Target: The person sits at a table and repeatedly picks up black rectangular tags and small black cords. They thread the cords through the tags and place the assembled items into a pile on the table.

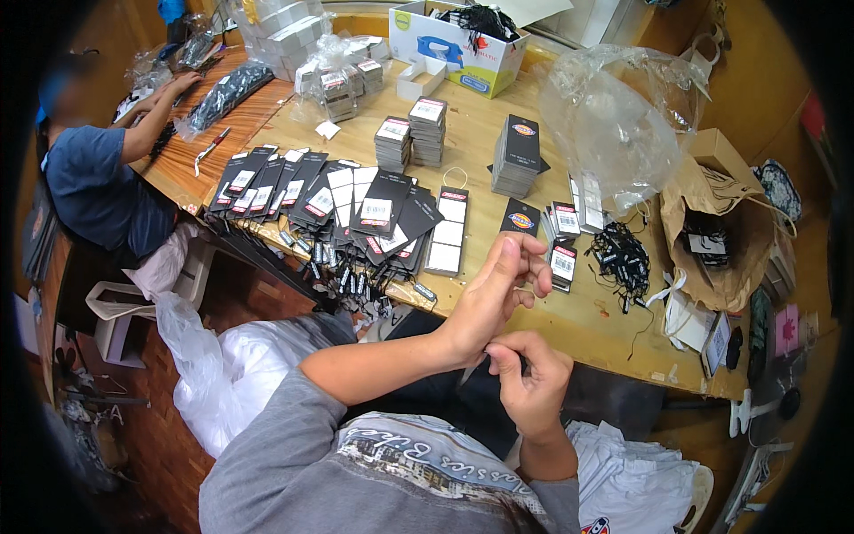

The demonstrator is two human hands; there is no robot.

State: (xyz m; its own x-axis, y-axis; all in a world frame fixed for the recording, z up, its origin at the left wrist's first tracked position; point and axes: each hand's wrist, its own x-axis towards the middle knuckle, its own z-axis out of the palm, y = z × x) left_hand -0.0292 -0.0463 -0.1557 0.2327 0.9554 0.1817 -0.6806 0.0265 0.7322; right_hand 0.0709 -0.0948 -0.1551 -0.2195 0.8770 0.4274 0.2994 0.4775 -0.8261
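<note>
My left hand point(498, 289) is raised over the table's front edge, fingers loosely bent and apart, with nothing visible in it. At its wrist my right hand point(531, 381) is closed, thumb and forefinger pressed together; anything between them is too small to make out. Just beyond the left fingers lies a black hang tag point(519, 218), partly hidden by that hand. To the left, a tag with white label panels and a string loop point(447, 231) lies next to a spread of overlapping black hang tags point(378, 214). Barcoded tags point(563, 261) lie right of my left hand.
A tall stack of black tags point(518, 156) and two shorter stacks point(427, 132) stand farther back. Black tag strings point(620, 258) lie in a heap at right, near a brown paper bag point(712, 214) and a clear plastic bag point(614, 116). Another person point(107, 178) works at left.
</note>
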